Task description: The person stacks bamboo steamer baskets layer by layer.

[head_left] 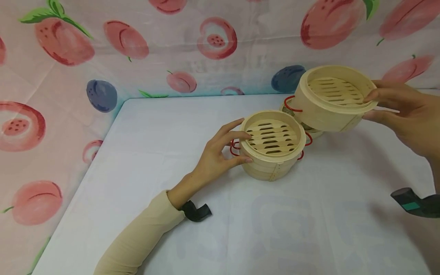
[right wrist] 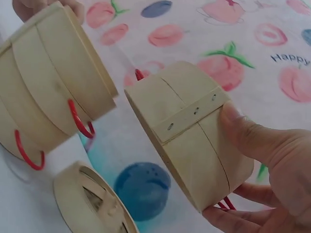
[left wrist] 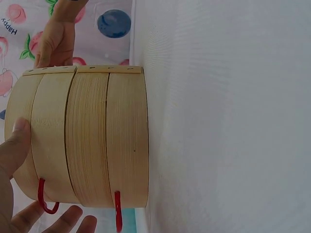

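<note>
Two bamboo steamer baskets (head_left: 273,164) stand stacked on the white table, with red cord handles at their sides. My left hand (head_left: 225,147) grips the upper one, fingers over its rim and thumb on the front wall; in the left wrist view the stack's wall (left wrist: 92,136) fills the left half. My right hand (head_left: 405,105) holds another steamer basket (head_left: 333,118) raised and tilted to the right of the stack, pinched at its right rim. The right wrist view shows the thumb against its stapled seam (right wrist: 194,114). Slats show inside both open tops.
Behind the stack, partly hidden under the raised basket, a low round bamboo piece (right wrist: 68,187) lies on the table (head_left: 165,145). A fruit-printed cloth (head_left: 254,34) rises along the table's back and left edges. A black strap piece (head_left: 196,212) sits at the left wrist.
</note>
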A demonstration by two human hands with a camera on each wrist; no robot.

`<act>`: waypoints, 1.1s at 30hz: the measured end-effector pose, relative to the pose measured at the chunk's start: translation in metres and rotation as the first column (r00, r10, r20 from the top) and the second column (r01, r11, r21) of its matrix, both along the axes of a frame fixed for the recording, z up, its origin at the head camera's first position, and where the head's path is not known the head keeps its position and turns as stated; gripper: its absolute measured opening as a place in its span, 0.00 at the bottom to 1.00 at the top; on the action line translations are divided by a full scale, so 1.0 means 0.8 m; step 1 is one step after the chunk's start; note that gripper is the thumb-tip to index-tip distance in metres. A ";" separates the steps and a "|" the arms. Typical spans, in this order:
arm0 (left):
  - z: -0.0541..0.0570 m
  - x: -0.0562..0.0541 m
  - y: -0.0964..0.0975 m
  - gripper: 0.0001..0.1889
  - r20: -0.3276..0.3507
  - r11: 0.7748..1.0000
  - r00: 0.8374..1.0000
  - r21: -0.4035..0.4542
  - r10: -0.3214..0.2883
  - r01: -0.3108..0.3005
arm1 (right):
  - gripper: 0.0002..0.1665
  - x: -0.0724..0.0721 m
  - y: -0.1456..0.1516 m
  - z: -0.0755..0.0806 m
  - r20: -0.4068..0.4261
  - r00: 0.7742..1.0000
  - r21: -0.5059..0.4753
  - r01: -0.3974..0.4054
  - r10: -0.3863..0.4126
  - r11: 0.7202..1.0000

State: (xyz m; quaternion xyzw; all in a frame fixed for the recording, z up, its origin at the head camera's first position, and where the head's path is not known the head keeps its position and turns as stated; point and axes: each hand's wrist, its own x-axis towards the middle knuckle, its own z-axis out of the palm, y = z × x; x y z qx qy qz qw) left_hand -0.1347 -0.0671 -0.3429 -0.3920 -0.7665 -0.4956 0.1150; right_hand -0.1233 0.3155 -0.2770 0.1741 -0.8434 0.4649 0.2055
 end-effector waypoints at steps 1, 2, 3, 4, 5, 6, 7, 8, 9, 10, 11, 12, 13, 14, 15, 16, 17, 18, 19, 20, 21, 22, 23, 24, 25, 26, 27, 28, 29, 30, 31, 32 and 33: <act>0.000 0.000 0.000 0.28 -0.002 1.000 1.000 0.000 -0.001 0.001 | 0.17 0.001 -0.004 0.001 -0.020 1.000 0.000 -0.016 0.016 1.000; 0.000 0.000 0.000 0.28 -0.004 1.000 1.000 0.001 -0.001 0.001 | 0.17 0.002 -0.007 0.001 -0.035 0.998 -0.026 -0.051 0.050 0.998; 0.000 0.000 0.000 0.28 -0.005 1.000 1.000 0.002 -0.001 0.001 | 0.17 0.002 -0.010 0.001 -0.045 0.995 -0.058 -0.088 0.086 0.994; 0.000 0.000 0.000 0.28 -0.006 1.000 1.000 0.003 -0.002 0.002 | 0.17 0.003 -0.012 0.000 -0.044 0.992 -0.102 -0.125 0.121 0.987; 0.000 0.000 0.000 0.28 -0.004 1.000 1.000 0.003 -0.001 0.001 | 0.17 0.004 -0.016 0.001 -0.035 0.992 -0.102 -0.125 0.122 0.987; 0.000 0.000 0.000 0.28 -0.002 1.000 1.000 0.003 -0.002 0.002 | 0.18 0.005 -0.018 0.001 -0.025 0.992 -0.104 -0.124 0.122 0.987; 0.000 0.001 0.000 0.27 0.000 1.000 1.000 0.003 -0.001 0.001 | 0.18 0.006 -0.020 0.001 -0.023 0.992 -0.102 -0.123 0.121 0.987; 0.000 0.001 0.000 0.27 0.003 1.000 1.000 0.002 -0.001 0.001 | 0.19 0.007 -0.022 0.000 -0.025 0.993 -0.088 -0.116 0.114 0.989; 0.000 0.001 0.000 0.27 0.006 1.000 1.000 0.002 -0.001 0.001 | 0.19 0.007 -0.024 0.000 -0.030 0.995 -0.052 -0.094 0.092 0.994; 0.000 0.001 0.000 0.27 0.008 1.000 1.000 0.003 -0.002 0.002 | 0.20 0.008 -0.026 0.001 -0.032 0.997 -0.015 -0.068 0.067 0.998; 0.000 0.001 0.000 0.27 0.009 1.000 1.000 0.003 -0.002 0.002 | 0.19 0.008 -0.028 0.001 -0.036 0.998 0.000 -0.054 0.054 0.999; 0.000 0.001 0.000 0.27 0.008 1.000 1.000 0.004 -0.003 0.003 | 0.19 0.008 -0.029 0.000 -0.038 0.998 -0.004 -0.053 0.053 0.999; 0.000 0.001 0.000 0.27 0.006 1.000 1.000 0.006 -0.004 0.004 | 0.19 0.008 -0.031 0.001 -0.032 0.998 -0.020 -0.053 0.052 0.998; 0.000 0.001 0.000 0.27 0.005 1.000 1.000 0.007 -0.005 0.005 | 0.19 0.009 -0.032 0.000 -0.025 0.997 -0.055 -0.070 0.069 0.996; 0.000 0.001 0.000 0.27 0.003 1.000 1.000 0.009 -0.006 0.006 | 0.19 0.009 -0.033 0.000 -0.016 0.996 -0.099 -0.093 0.092 0.991; 0.000 0.001 0.000 0.27 0.002 1.000 1.000 0.010 -0.006 0.006 | 0.18 0.009 -0.035 0.000 -0.007 0.993 -0.146 -0.118 0.118 0.982; 0.000 0.001 0.000 0.27 0.001 1.000 1.000 0.010 -0.006 0.006 | 0.18 0.009 -0.037 0.000 0.005 0.990 -0.195 -0.136 0.139 0.971; 0.000 0.001 0.000 0.27 0.002 1.000 1.000 0.010 -0.006 0.006 | 0.18 0.009 -0.039 0.000 0.020 0.989 -0.209 -0.136 0.144 0.968; 0.000 0.001 0.000 0.27 0.002 1.000 1.000 0.011 -0.006 0.006 | 0.18 0.010 -0.041 0.000 0.030 0.987 -0.233 -0.146 0.157 0.961; 0.000 0.000 0.000 0.27 0.004 1.000 1.000 0.011 -0.006 0.006 | 0.18 0.010 -0.044 0.001 0.036 0.985 -0.254 -0.155 0.170 0.955; 0.000 0.000 0.000 0.27 0.005 1.000 1.000 0.012 -0.007 0.007 | 0.18 0.011 -0.046 0.001 0.047 0.986 -0.237 -0.142 0.157 0.961; 0.000 0.000 0.000 0.27 0.005 1.000 1.000 0.012 -0.007 0.007 | 0.18 0.012 -0.048 0.001 0.053 0.988 -0.217 -0.129 0.143 0.968; 0.000 0.000 0.000 0.27 0.007 1.000 1.000 0.013 -0.008 0.007 | 0.18 0.012 -0.049 0.001 0.052 0.988 -0.225 -0.133 0.148 0.965; -0.001 0.000 0.000 0.27 0.007 1.000 1.000 0.013 -0.008 0.008 | 0.18 0.012 -0.051 0.000 0.052 0.988 -0.217 -0.128 0.142 0.968; -0.001 0.000 0.000 0.27 0.007 1.000 1.000 0.014 -0.009 0.009 | 0.18 0.012 -0.052 0.000 0.048 0.988 -0.229 -0.134 0.149 0.964; -0.001 0.000 0.000 0.27 0.008 1.000 1.000 0.016 -0.010 0.010 | 0.18 0.012 -0.053 -0.001 0.045 0.988 -0.227 -0.131 0.145 0.965; -0.001 0.000 0.000 0.27 0.008 1.000 1.000 0.016 -0.011 0.011 | 0.19 0.013 -0.054 -0.001 0.041 0.990 -0.210 -0.125 0.136 0.970; -0.001 0.000 0.000 0.27 0.007 1.000 1.000 0.018 -0.012 0.012 | 0.19 0.013 -0.055 -0.001 0.040 0.990 -0.212 -0.123 0.134 0.970; -0.001 0.000 0.001 0.27 0.008 1.000 1.000 0.019 -0.013 0.013 | 0.19 0.013 -0.057 -0.001 0.044 0.991 -0.213 -0.114 0.126 0.970; -0.001 -0.001 0.001 0.27 0.007 1.000 1.000 0.020 -0.014 0.014 | 0.19 0.014 -0.059 0.000 0.055 0.994 -0.175 -0.081 0.092 0.981; -0.001 -0.001 0.001 0.27 0.005 1.000 1.000 0.020 -0.014 0.014 | 0.19 0.015 -0.061 0.001 0.061 0.995 -0.155 -0.063 0.073 0.986; -0.001 -0.001 0.001 0.27 0.005 1.000 1.000 0.022 -0.015 0.015 | 0.19 0.016 -0.063 0.003 0.069 0.997 -0.126 -0.039 0.047 0.991; 0.000 -0.001 0.001 0.27 0.004 1.000 1.000 0.021 -0.015 0.015 | 0.19 0.017 -0.065 0.003 0.078 0.996 -0.119 -0.025 0.034 0.993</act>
